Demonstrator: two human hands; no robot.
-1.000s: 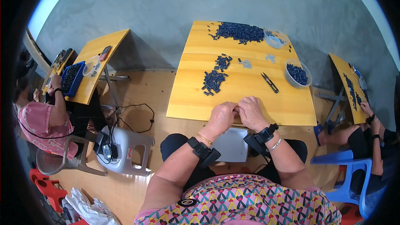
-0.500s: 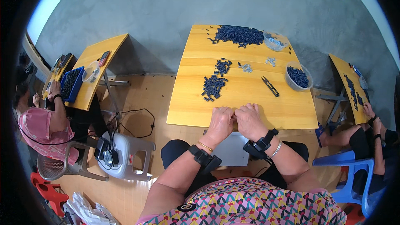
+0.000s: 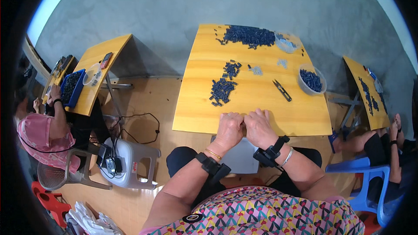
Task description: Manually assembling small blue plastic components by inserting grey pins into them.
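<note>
My left hand [image 3: 230,127] and my right hand [image 3: 258,124] meet at the near edge of the yellow table [image 3: 196,115]. Both have curled fingers, pinched close together. Whatever they hold between them is hidden behind the fingers. Beyond my left hand lies a loose pile of small dark blue cylindrical pieces [image 3: 222,90], with a smaller pile [image 3: 232,68] just past it. Small silvery pieces [image 3: 256,70] lie to the right of these. Black thread snips [image 3: 282,90] rest on the tabletop beyond my right hand.
A clear tub [image 3: 312,88] of dark pieces stands at the table's right edge. Another clear tub [image 3: 287,45] with silvery pieces sits beside a big dark heap [image 3: 250,36] at the far edge. People work at side tables left and right. A grey stool [image 3: 130,165] carries cables.
My hands stay together at the table edge, with hardly any movement. The person on the right has raised a hand slightly, away from the side table's edge.
</note>
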